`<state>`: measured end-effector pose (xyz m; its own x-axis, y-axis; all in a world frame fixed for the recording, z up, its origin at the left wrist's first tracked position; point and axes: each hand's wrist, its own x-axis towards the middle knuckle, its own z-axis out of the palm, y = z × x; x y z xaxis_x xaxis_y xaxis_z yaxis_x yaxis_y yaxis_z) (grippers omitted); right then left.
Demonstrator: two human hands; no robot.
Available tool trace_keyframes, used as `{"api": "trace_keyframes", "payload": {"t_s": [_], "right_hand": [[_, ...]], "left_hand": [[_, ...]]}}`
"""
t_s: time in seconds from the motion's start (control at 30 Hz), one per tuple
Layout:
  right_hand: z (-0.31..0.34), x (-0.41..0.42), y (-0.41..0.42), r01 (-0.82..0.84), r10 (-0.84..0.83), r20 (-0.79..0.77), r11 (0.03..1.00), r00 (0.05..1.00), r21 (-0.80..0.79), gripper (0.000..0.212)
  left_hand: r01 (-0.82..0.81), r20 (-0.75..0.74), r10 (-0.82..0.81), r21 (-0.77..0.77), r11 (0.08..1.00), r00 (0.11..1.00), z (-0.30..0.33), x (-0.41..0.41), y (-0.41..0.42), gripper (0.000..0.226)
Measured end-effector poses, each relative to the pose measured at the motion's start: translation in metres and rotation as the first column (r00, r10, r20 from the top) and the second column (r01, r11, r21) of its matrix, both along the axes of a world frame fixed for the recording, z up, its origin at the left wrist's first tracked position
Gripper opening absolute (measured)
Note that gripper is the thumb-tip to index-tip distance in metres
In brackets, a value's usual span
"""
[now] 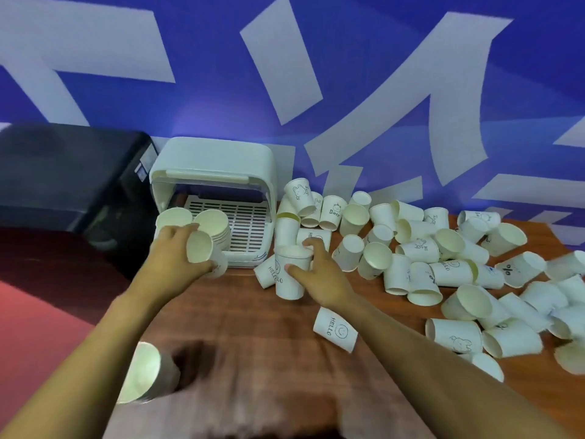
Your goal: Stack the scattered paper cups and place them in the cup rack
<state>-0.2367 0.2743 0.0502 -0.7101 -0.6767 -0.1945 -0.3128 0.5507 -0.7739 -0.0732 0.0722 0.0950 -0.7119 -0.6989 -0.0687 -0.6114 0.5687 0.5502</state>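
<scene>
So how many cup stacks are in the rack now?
2: one white paper cup stack at the white plastic rack's front-left corner, another right beside it; the left hand may hide more.

Two bare forearms, no sleeves; left hand [177, 245], right hand [319, 274].

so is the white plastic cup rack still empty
No, two stacks of white paper cups already stand inside the white plastic cup rack, at its left side.
</scene>
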Motion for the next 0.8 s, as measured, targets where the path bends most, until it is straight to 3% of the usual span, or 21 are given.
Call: {"api": "trace_keyframes", "payload": {"t_s": [0.13, 0.33, 0.5, 0.6, 0.8], "right_hand": [[0.01, 0.006, -0.026, -0.018, 0.019, 0.009, 0.999, 1.0, -0.037, 0.075], [0.011, 0.017, -0.056, -0.09, 0.09, -0.075, 0.996, 0.993, 0.005, 0.075], [0.021, 0.016, -0.087, -0.081, 0.068, -0.097, 0.987, 0.993, -0.136, 0.064], [0.022, 0.015, -0.115, -0.076, 0.05, -0.142, 0.98, 0.989, -0.185, 0.072], [0.017, 0.013, -0.159, -0.106, 0.08, -0.14, 0.976, 0.987, -0.19, 0.071]], "left_hand": [[-0.078, -0.04, 0.079, 0.01, 0.997, 0.996, 0.004, 0.009, -0.028, 0.082], [-0.156, -0.12, 0.152, -0.021, 0.988, 0.981, 0.005, 0.007, -0.057, 0.078], [-0.181, -0.178, 0.166, -0.076, 0.98, 0.97, -0.003, -0.002, -0.071, 0.078], [-0.183, -0.204, 0.16, -0.1, 0.978, 0.966, -0.008, -0.007, -0.079, 0.076], [-0.152, -0.116, 0.14, -0.103, 0.983, 0.983, -0.019, -0.016, -0.098, 0.074]]}}
